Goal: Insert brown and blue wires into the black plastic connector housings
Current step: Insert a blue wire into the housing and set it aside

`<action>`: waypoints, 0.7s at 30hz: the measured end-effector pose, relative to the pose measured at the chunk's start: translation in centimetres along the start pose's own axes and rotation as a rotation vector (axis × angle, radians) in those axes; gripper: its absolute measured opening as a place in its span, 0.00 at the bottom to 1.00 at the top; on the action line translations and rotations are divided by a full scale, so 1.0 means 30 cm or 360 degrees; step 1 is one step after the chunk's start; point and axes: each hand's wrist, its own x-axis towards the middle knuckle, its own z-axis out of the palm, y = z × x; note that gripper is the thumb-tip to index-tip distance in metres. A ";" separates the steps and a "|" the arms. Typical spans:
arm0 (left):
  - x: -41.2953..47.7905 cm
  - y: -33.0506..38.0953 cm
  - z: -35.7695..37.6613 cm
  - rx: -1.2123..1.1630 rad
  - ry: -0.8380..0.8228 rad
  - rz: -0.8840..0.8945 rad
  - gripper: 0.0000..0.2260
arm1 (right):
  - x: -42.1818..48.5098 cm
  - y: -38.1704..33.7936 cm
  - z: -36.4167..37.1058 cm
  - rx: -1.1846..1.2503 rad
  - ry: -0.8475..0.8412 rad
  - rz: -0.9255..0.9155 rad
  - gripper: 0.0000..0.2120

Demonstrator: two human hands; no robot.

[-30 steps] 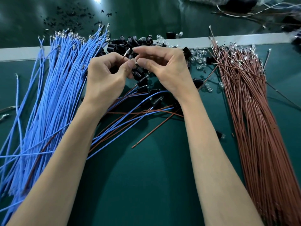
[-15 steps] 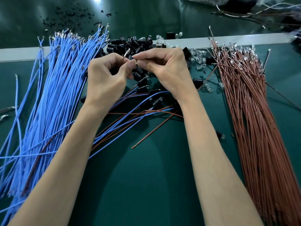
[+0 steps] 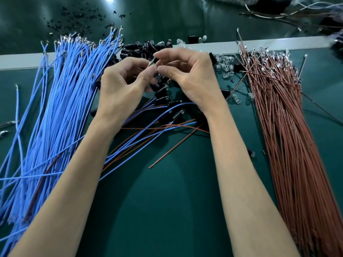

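Over the heap of black connector housings (image 3: 141, 50), your left hand (image 3: 120, 89) pinches a wire terminal (image 3: 151, 62) between thumb and forefinger; your right hand (image 3: 193, 78) pinches a small part (image 3: 159, 68) just beside it, too tiny to identify. Blue wires (image 3: 61, 101) lie at left, brown wires (image 3: 289, 130) at right, on the green mat (image 3: 167, 210).

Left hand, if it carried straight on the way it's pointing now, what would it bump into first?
Probably the right hand, whose fingertips sit right in front of the left hand. Past that lies the pile of black connector housings, though depth is unclear here.
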 end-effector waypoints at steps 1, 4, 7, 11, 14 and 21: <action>0.000 0.002 0.001 -0.0036 0.0004 0.0017 0.03 | 0.000 -0.002 -0.001 -0.0011 0.0014 -0.0004 0.11; 0.002 0.001 0.001 -0.0082 0.0067 0.0065 0.01 | 0.000 -0.011 -0.002 -0.0001 -0.0005 -0.0015 0.10; 0.005 -0.004 -0.001 -0.0042 0.0096 0.0053 0.03 | 0.000 -0.015 0.001 0.0000 -0.0038 -0.0044 0.10; 0.009 0.003 -0.006 -0.0063 0.0134 -0.0046 0.05 | 0.005 -0.018 0.016 0.0003 0.0036 -0.0109 0.09; 0.006 0.014 -0.008 -0.0109 0.0104 -0.0126 0.07 | 0.005 -0.015 0.023 -0.0006 0.0129 -0.0150 0.09; 0.008 0.033 -0.017 -0.0261 0.0050 -0.0351 0.07 | 0.008 -0.012 0.035 0.0049 0.0181 -0.0169 0.11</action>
